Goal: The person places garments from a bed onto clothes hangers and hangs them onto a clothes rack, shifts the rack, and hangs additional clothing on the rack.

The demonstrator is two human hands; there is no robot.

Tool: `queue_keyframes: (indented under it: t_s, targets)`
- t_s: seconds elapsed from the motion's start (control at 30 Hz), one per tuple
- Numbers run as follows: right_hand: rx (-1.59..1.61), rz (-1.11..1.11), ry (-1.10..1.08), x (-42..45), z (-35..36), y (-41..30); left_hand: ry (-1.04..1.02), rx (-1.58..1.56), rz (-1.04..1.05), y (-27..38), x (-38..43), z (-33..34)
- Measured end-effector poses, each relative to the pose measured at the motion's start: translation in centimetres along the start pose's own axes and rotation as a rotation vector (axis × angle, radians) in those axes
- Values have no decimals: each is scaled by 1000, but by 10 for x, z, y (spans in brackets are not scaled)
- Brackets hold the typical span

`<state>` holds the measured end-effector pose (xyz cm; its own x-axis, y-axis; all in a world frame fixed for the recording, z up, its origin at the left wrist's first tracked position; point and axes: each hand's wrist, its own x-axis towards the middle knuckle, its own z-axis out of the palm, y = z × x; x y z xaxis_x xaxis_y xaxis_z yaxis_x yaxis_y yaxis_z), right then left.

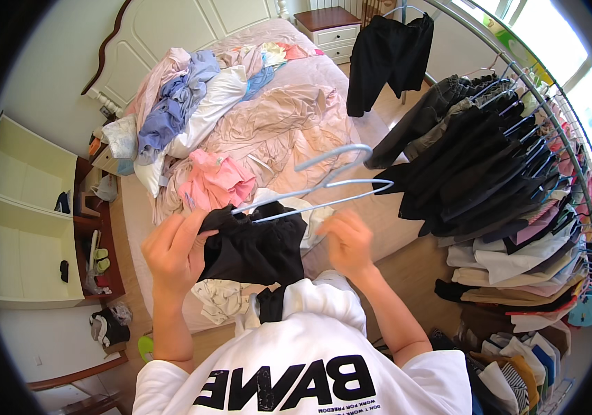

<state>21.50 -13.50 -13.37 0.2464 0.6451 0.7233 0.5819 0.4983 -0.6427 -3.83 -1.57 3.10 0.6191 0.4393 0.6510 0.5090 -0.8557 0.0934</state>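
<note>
A black garment (254, 249) with a gathered waistband hangs in front of my white T-shirt. My left hand (174, 249) pinches its waistband at the left end. A light blue clothes hanger (322, 194) reaches into the waistband, its hook towards the bed and one end sticking out to the right. My right hand (347, 241), somewhat blurred, is raised to the right of the garment with the fingers curled; whether it touches anything is not clear. Beyond the garment, a pink garment (218, 179) lies crumpled on the bed.
The bed (389, 228) bears heaped bedding (280, 116) and clothes. Along the right side curves a metal clothes rack (560, 119) full of hanging garments, with black trousers (389, 57) at its far end. A nightstand (329, 31) stands beyond the bed; open shelves (31, 202) are at the left.
</note>
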Motion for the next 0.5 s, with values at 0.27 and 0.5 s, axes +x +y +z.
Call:
queue_keyframes:
  t_s: [0.27, 0.5]
  targets:
    - [-84, 236, -604, 10, 72, 23, -4, -108, 118, 0, -11, -15]
    - [-227, 246, -729, -15, 51, 77, 14, -64, -55, -26, -43, -45]
